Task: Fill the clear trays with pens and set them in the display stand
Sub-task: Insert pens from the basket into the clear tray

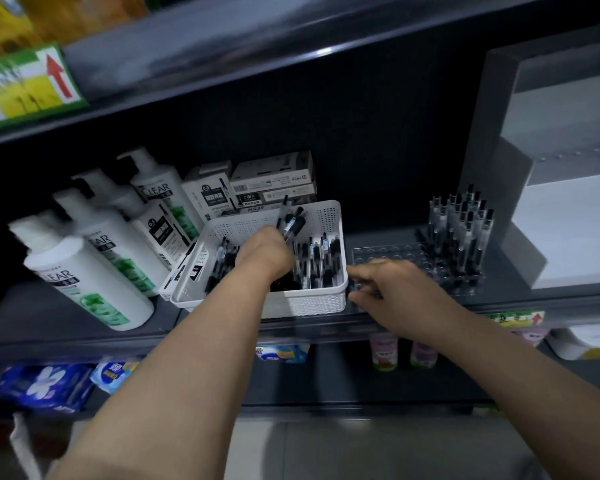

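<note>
A white perforated basket on the dark shelf holds several black pens. My left hand is inside the basket and grips a small bunch of black pens that stick up above it. To the right lies a clear tray with rows of round holes; several pens stand upright in its right part. My right hand holds the tray's near left edge, fingers curled on it. A white display stand rises at the far right.
White shampoo bottles lean at the left of the shelf. Pen boxes are stacked behind the basket. The shelf's front edge runs below my hands, with packaged goods on the lower shelf.
</note>
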